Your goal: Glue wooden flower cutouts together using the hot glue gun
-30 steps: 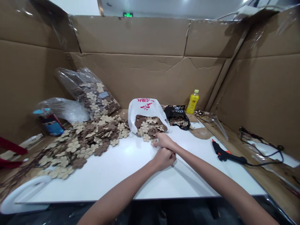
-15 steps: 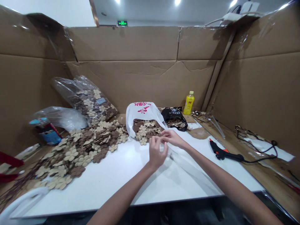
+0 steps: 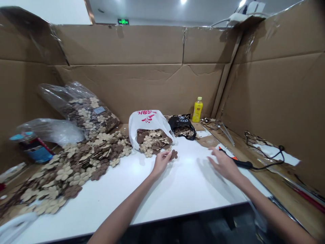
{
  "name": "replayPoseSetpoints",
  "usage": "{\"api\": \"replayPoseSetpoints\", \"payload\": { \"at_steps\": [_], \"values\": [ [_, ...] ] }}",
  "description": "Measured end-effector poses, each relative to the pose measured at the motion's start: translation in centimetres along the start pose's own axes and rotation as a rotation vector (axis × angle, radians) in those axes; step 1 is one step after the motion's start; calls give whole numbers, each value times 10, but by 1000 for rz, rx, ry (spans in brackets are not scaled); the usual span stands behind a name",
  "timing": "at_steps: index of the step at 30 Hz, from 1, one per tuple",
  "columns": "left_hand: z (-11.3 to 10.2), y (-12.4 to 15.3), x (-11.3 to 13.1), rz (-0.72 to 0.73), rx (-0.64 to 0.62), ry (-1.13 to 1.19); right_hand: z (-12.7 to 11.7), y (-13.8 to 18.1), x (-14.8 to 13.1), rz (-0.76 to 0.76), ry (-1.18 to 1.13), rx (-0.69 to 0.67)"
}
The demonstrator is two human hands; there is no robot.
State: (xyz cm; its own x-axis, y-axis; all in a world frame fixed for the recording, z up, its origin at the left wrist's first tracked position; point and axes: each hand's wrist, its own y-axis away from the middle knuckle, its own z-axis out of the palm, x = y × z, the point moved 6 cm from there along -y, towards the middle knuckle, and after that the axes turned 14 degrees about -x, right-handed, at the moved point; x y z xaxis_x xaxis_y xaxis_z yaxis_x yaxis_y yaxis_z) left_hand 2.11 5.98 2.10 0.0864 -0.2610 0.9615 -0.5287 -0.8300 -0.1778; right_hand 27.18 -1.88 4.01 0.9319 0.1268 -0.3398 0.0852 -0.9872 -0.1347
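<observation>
My left hand [image 3: 161,162] pinches a dark brown flower cutout [image 3: 174,155] just in front of the white plastic bag [image 3: 149,118]. My right hand [image 3: 224,165] hangs with fingers apart beside the black glue gun [image 3: 242,164], partly covering it; whether it touches the gun I cannot tell. Beige and brown flower cutouts [image 3: 152,140] fill the mouth of the white bag. A large loose pile of flower cutouts [image 3: 83,161] spreads across the left side of the white tabletop [image 3: 177,193].
A clear bag of cutouts [image 3: 92,117] leans at the back left, near a blue-labelled container [image 3: 34,149]. A black plastic bag [image 3: 181,127] and a yellow bottle [image 3: 197,110] stand at the back. Cardboard walls [image 3: 122,81] surround the table; a cord [image 3: 269,165] runs right.
My hands were together in front of the white bag; they have separated. The right moved right to the glue gun, and the left now shows a brown flower cutout. The view shifted slightly.
</observation>
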Motion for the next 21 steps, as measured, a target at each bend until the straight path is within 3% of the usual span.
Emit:
{"api": "replayPoseSetpoints", "payload": {
  "at_steps": [4,8,16,21],
  "values": [
    [2,-2,-8,-12,43,94,-11,36,87,223,344,23],
    [5,-2,-14,-39,66,207,-3,48,117,186,431,-54],
    [4,0,-16,-37,76,234,-4,26,108,248,351,-42],
    [1,1,-23,-52,157,337,-7,-1,47,77,-90,74]
  ]
}}
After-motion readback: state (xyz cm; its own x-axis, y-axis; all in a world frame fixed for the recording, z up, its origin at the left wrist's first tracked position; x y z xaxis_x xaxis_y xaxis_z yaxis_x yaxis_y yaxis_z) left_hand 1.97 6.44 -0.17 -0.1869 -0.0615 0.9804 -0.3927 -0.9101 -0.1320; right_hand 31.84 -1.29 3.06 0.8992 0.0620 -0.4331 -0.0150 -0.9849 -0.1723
